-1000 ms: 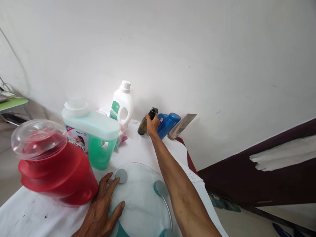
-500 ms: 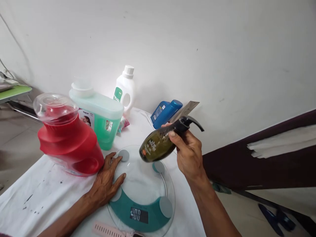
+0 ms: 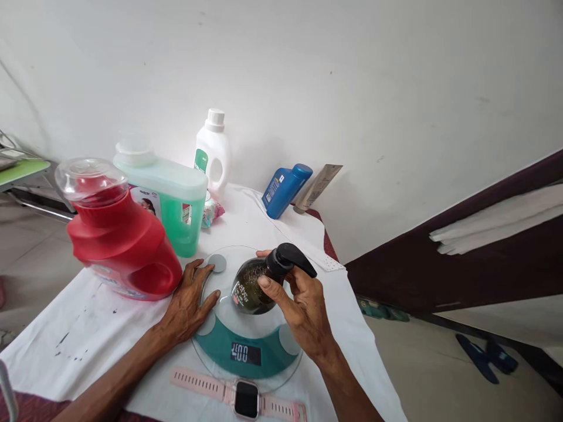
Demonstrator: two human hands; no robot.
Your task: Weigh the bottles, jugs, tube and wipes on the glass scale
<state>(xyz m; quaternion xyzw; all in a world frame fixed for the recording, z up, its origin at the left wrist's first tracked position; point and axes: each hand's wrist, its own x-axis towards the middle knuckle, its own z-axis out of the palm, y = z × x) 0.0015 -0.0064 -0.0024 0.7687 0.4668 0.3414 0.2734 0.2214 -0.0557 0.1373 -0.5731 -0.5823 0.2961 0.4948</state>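
My right hand (image 3: 303,305) grips a dark green pump bottle (image 3: 251,287) with a black pump head, upright or nearly so over the middle of the glass scale (image 3: 246,366). Whether its base touches the glass, I cannot tell. The scale's display (image 3: 245,353) shows zeros. Fingers spread, my left hand (image 3: 190,302) rests at the scale's left edge, beside the red jug (image 3: 123,246) with its clear cap. A pink-strapped smartwatch (image 3: 246,400) lies along the near edge of the scale.
Behind stand a green liquid jug (image 3: 185,223) and a white bottle (image 3: 215,146), with a small crinkled packet (image 3: 212,211) between. A blue bottle (image 3: 285,190) and a beige tube (image 3: 319,187) lean near the wall. White cloth (image 3: 92,340) covers the table.
My right hand has lowered the pump bottle from a tilted hold in the air to nearly upright over the scale. My left hand stays at the scale's edge. The view has shifted slightly.
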